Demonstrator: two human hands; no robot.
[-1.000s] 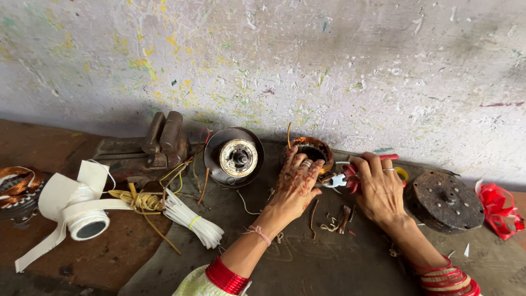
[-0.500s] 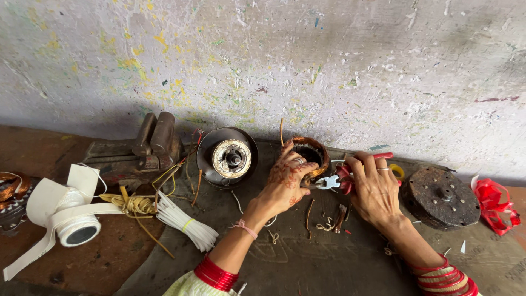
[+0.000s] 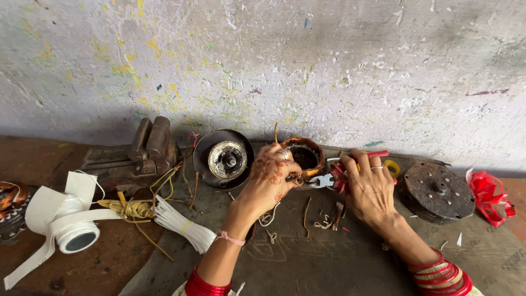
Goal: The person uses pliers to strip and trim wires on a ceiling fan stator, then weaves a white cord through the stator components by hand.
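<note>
My left hand (image 3: 269, 178) grips the near edge of a small round motor stator wound with copper wire (image 3: 304, 155), holding it upright on the dark mat. My right hand (image 3: 368, 189) is closed on the red handles of a pair of pliers (image 3: 335, 179), whose metal jaws point left and touch the stator's lower right side. Short cut pieces of copper wire (image 3: 323, 222) lie on the mat just below both hands.
A dark round motor cover with a bearing (image 3: 223, 159) leans left of the stator, next to a bench vise (image 3: 149, 143). White sleeves (image 3: 183, 226), yellow ties (image 3: 129, 209) and a roll of white tape (image 3: 68, 230) lie at left. A rusty disc (image 3: 437, 191) and red ribbon (image 3: 490, 195) sit at right.
The view has shifted slightly. My left hand has moved up from the mat onto the stator, and the pliers' jaws have come in against it.
</note>
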